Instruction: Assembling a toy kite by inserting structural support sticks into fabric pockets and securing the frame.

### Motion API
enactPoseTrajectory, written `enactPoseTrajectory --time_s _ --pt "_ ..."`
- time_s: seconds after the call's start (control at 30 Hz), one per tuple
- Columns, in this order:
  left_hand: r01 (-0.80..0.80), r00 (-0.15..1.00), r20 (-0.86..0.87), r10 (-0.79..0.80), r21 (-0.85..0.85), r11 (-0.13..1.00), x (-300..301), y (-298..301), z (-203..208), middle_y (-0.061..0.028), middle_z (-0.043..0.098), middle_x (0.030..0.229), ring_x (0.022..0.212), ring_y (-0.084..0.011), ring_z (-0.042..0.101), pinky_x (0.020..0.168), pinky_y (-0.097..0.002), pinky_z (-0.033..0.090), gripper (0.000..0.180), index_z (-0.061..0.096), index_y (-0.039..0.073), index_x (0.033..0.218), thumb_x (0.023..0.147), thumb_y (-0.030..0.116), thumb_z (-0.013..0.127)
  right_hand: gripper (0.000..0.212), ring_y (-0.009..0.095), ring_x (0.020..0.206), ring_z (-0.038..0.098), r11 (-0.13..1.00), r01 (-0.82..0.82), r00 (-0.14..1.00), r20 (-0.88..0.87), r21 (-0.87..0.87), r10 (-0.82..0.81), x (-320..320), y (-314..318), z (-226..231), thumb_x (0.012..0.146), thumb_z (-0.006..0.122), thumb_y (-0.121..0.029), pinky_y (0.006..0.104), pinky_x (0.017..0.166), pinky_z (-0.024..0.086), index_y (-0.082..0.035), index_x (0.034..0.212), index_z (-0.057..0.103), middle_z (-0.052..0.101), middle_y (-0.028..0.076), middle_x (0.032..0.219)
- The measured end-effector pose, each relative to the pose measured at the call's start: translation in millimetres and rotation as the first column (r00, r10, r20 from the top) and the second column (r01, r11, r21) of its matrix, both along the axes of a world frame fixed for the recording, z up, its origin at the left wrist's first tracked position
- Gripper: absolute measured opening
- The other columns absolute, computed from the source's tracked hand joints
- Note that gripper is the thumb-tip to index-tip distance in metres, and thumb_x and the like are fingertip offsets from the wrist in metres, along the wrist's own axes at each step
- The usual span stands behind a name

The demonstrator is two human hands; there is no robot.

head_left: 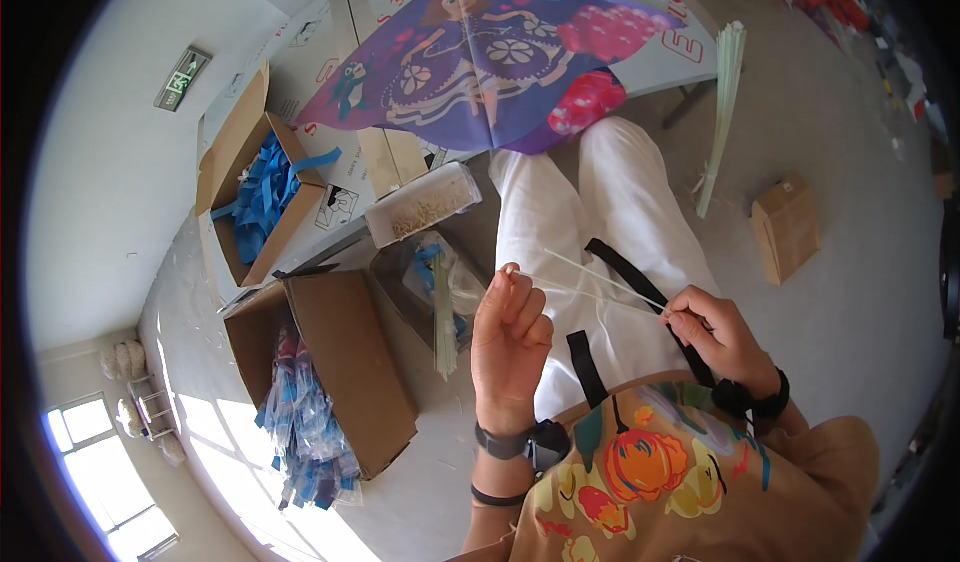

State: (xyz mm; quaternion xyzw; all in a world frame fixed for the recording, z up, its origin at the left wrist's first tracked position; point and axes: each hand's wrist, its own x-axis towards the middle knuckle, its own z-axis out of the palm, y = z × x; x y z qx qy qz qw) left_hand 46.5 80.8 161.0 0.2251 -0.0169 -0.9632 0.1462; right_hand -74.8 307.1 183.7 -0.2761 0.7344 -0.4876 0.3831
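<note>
Above my lap, my left hand [512,337] is closed in a pinch, a small pale piece [512,269] showing at its fingertips. My right hand [718,334] grips thin white rods [610,282] by one end. Two of them fan out toward the left; the lower one runs up to my left fingertips, though whether it joins the pale piece is too small to tell. The upper rod's tip is free. Ahead, a purple kite [470,72] with a printed figure in a dress lies spread on the table, its near edge hanging over my knees.
Left of my legs stand a carton of blue strips [265,197], a white tray of small pale pieces [425,207], a bin with pale rods [445,312] and a carton of bagged items [310,412]. At right are a rod bundle [722,117] and a brown box [787,227].
</note>
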Motion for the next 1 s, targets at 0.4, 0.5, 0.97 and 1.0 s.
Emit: enactPoseTrajectory --time_s 0.4,0.5,0.97,1.0 --pt "-0.110 0.994 -0.016 0.110 0.015 0.994 9.6 -6.9 -21.2 -0.0037 0.055 0.092 0.059 -0.0048 0.036 0.046 -0.0163 0.029 0.013 0.055 -0.001 0.107 0.097 0.004 0.048 0.009 0.007 0.062 0.043 1.000 0.021 0.999 -0.030 0.000 -0.021 5.0 -0.5 -1.3 0.098 0.053 -0.009 0.0234 0.058 0.039 0.000 0.096 0.055 0.059 0.004 0.076" --pt "-0.129 0.991 -0.031 0.127 -0.080 0.988 11.2 -4.5 -22.4 -0.0030 0.055 0.092 0.060 -0.0044 0.036 0.047 -0.0159 0.029 0.015 0.054 -0.002 0.111 0.098 0.005 0.049 0.009 0.008 0.062 0.044 1.000 0.020 1.000 -0.016 0.004 -0.020 6.5 -0.2 -2.3 0.098 0.053 -0.009 0.0238 0.059 0.040 0.000 0.097 0.055 0.060 0.005 0.077" --pt "-0.088 0.993 0.041 0.107 -0.333 0.939 14.3 1.2 -22.3 -0.0047 0.063 0.094 0.059 -0.0033 0.038 0.049 -0.0168 0.031 0.017 0.062 0.001 0.111 0.097 0.009 0.056 0.011 0.007 0.061 0.045 1.000 0.012 0.996 -0.087 -0.027 -0.015 11.3 1.0 -0.1 0.098 0.053 -0.008 0.0224 0.058 0.040 0.001 0.093 0.055 0.055 0.001 0.073" --pt "-0.088 0.993 0.044 0.109 -0.333 0.939 14.2 1.9 -22.1 -0.0047 0.063 0.094 0.059 -0.0033 0.038 0.049 -0.0168 0.031 0.017 0.062 0.001 0.111 0.097 0.009 0.056 0.011 0.007 0.061 0.045 1.000 0.011 0.996 -0.085 -0.027 -0.013 11.2 0.3 0.3 0.098 0.053 -0.008 0.0224 0.058 0.040 0.001 0.093 0.055 0.055 0.001 0.073"
